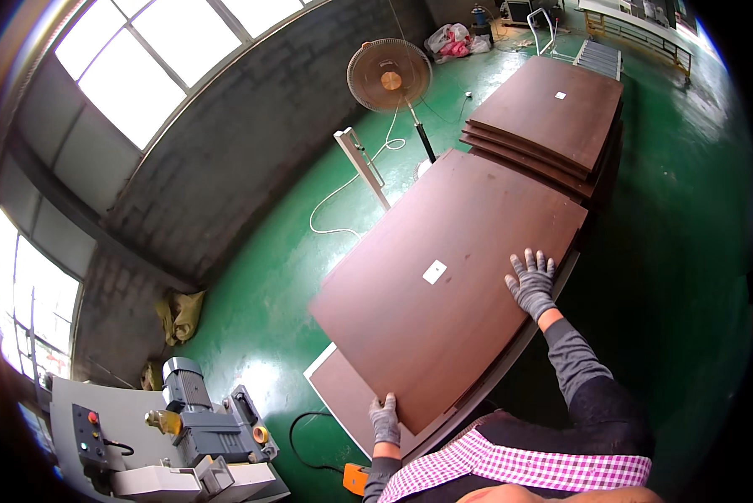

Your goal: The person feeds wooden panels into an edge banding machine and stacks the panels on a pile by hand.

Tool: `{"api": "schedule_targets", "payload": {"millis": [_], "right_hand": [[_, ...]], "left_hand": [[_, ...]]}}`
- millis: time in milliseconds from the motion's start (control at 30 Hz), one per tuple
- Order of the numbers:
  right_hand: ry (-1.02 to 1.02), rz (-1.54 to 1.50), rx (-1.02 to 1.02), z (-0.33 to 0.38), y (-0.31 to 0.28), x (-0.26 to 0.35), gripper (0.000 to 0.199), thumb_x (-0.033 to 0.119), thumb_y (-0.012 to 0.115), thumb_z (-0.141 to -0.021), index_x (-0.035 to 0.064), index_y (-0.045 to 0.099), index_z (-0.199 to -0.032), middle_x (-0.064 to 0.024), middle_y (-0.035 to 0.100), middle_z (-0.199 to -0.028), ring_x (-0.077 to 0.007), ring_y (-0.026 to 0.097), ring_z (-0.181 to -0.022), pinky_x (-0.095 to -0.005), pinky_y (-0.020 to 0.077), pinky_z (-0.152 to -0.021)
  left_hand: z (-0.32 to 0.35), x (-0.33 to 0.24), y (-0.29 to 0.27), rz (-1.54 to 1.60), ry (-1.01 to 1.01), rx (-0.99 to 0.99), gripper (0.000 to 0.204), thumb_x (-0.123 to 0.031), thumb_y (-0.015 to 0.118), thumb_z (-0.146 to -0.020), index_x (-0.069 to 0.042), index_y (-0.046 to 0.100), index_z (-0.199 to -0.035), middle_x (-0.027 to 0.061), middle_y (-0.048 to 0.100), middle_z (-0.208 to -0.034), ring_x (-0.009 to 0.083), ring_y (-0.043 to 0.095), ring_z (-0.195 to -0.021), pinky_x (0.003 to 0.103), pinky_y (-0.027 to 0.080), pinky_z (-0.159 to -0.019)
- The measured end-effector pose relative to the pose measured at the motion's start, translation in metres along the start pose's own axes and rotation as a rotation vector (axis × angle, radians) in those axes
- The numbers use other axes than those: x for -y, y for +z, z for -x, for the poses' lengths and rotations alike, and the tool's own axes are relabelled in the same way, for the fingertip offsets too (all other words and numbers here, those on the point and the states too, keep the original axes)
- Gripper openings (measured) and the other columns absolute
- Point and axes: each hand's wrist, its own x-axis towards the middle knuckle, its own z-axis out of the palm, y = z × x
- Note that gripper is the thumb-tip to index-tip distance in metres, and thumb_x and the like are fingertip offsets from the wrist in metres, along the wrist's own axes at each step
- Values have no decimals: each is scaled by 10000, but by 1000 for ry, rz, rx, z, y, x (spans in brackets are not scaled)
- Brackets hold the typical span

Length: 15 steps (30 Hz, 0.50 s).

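A large flat brown board (468,335) lies tilted across the middle, with a small white label (434,272) near its centre. It overhangs a pale-edged table (319,365), whose brown top shows at the lower left. My left hand (385,422), in a grey glove, grips the board's near edge; some of its fingers are hidden. Spread flat on the board's right side is my right hand (533,287), also gloved, with fingers apart.
Beyond the board stands a stack of similar brown boards (552,105). A pedestal fan (390,77) and a white upright post (361,168) are on the far side. Lower left is a machine with a grey motor (185,386); an orange pedal (356,479) sits on the green floor.
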Motion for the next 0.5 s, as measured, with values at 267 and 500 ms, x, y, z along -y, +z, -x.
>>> {"api": "schedule_targets", "payload": {"millis": [267, 500], "right_hand": [[-40, 25, -113, -66, 6, -26, 603, 541, 464, -898, 257, 418, -1428, -114, 296, -1533, -344, 241, -1411, -553, 94, -1145], [-186, 122, -239, -80, 32, -47, 517, 446, 503, -942, 228, 441, -1407, -124, 414, -1454, -302, 404, -1313, -441, 363, -1051]], "left_hand": [[-8, -58, 45, -765, 221, -1, 604, -473, 579, -879, 72, 577, -1139, 283, 620, -1079, 416, 592, -1013, 464, 465, -896], [-12, -21, 55, -641, 304, -53, 699, -480, 471, -933, 72, 403, -1357, 300, 538, -1258, 421, 520, -1181, 466, 407, -1008]]}}
